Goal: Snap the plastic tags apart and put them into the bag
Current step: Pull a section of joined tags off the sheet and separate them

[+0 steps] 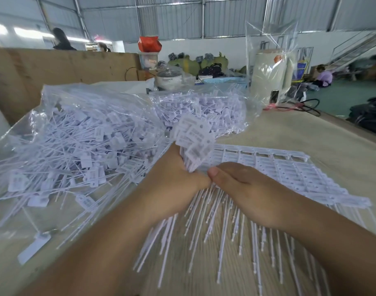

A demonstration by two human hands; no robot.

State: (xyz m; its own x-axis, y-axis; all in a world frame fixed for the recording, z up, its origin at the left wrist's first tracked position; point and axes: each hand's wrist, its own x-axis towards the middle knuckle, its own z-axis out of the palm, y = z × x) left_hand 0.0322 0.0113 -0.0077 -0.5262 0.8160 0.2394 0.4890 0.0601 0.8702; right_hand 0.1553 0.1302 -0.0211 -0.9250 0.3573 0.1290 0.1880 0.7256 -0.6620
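On a pale, faintly grained table, near its middle: left hand curled round a fanned bunch of tags, flat white rectangular heads with printed labels splayed upward, thin stiff tails jutting down past the wrist. Right hand just beside it, thumbs nearly touching, fingers curled down and gripping the near edge of a joined sheet of tags, a ribbed white plastic grid lying flat to the right with straight pin-like tails fanning toward the viewer. To the left, a crinkled clear bag, glossy and wide open, heaped with loose tags in a tangle of thin stems. Behind, a 2nd clear bag, likewise stuffed. Farther back, a metal pot with lid, a blue perforated basket, a tall cream cylinder under transparent film.
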